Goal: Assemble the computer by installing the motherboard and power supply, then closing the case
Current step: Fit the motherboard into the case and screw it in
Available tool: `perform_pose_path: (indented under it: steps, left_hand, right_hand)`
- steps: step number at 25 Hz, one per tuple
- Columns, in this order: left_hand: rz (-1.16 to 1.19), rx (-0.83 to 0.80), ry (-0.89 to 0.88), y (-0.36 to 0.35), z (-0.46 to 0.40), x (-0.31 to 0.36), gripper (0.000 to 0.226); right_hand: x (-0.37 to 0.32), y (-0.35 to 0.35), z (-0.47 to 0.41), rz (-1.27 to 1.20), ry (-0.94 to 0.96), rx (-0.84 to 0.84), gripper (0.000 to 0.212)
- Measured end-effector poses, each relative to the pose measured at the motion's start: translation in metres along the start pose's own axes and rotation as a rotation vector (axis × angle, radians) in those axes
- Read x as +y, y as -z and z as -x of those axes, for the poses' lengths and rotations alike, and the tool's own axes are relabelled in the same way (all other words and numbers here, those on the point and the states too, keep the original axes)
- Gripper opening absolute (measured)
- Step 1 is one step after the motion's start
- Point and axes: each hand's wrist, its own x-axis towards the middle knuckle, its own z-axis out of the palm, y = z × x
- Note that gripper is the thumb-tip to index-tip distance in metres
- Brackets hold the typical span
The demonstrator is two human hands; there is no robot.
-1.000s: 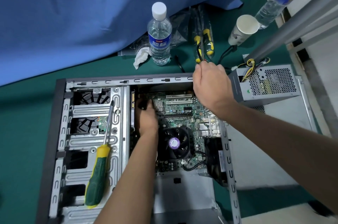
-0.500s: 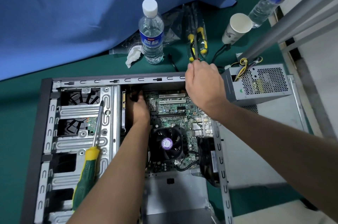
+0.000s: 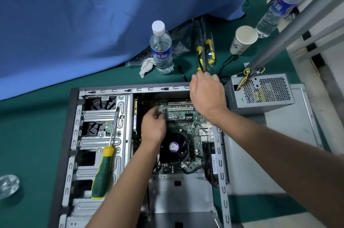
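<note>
Since the earlier frames the left hand has drawn back from the dark gap at the board's far-left corner and now sits over the board, a little nearer the fan. The right hand has stayed at the far wall of the case.

The board lies flat inside the case, between the drive cage on the left and the right case wall. The left hand is above its far-left part, fingers curled close to a small silver heatsink; it is blurred, so I cannot tell if it pinches something. The right hand hovers over the far-right corner of the board, fingers curled down, with thin wires at the fingertips; whether it grips them is not clear.

The supply is outside the case, just beside the right hand, on the side panel. A screwdriver lies on the drive cage, well left of the left forearm. Inside, free room is narrow: the fan fills the board's middle, and the near part of the case floor is bare metal.

Both forearms reach in from the near side, the left almost straight, the right crossing diagonally over the right wall.

A bottle stands beyond the case.
</note>
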Motion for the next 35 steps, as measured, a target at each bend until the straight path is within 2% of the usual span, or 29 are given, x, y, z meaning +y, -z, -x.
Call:
perform_pose_path:
  steps: [2, 3, 5, 7, 10, 13, 18, 22, 29, 32, 35]
  left_hand:
    - [-0.083, -0.081, -0.146, 0.010, 0.027, 0.003, 0.028]
    - [-0.149, -0.046, -0.237, 0.018, 0.037, 0.004, 0.026]
    - [-0.352, 0.114, -0.441, 0.043, 0.049, 0.006, 0.027]
    - [-0.553, 0.286, -0.558, 0.073, 0.050, 0.006, 0.035]
    - [-0.695, 0.409, -0.468, 0.116, 0.034, 0.000, 0.049]
    - [-0.818, 0.312, -0.406, 0.144, 0.014, -0.010, 0.063]
    - [-0.845, 0.246, -0.527, 0.153, -0.001, -0.025, 0.078]
    - [-0.844, 0.239, -0.548, 0.154, -0.004, -0.033, 0.076]
    - [-0.856, 0.244, -0.578, 0.156, -0.003, -0.035, 0.074]
    - [-0.787, 0.200, -0.583, 0.160, -0.004, -0.033, 0.075]
    - [-0.669, 0.170, -0.597, 0.168, -0.003, -0.032, 0.063]
  right_hand:
    - [0.000, 0.002, 0.000, 0.002, -0.003, -0.011, 0.041]
    - [0.001, 0.002, 0.000, 0.000, -0.005, -0.017, 0.041]
    - [0.000, 0.004, 0.000, -0.006, -0.004, -0.032, 0.042]
    - [-0.001, 0.005, 0.001, -0.004, 0.003, -0.045, 0.043]
    - [0.000, 0.008, 0.001, -0.002, 0.004, -0.064, 0.044]
    - [0.002, 0.009, 0.001, 0.014, 0.003, -0.077, 0.045]
    - [0.000, 0.004, -0.004, 0.016, -0.016, -0.042, 0.046]
    - [-0.004, 0.006, -0.005, 0.064, -0.026, -0.085, 0.046]
    - [-0.011, 0.020, -0.010, 0.044, -0.107, -0.294, 0.043]
    - [-0.014, 0.026, 0.003, 0.004, -0.160, -0.234, 0.048]
    - [-0.013, 0.027, 0.048, -0.120, -0.164, -0.154, 0.057]
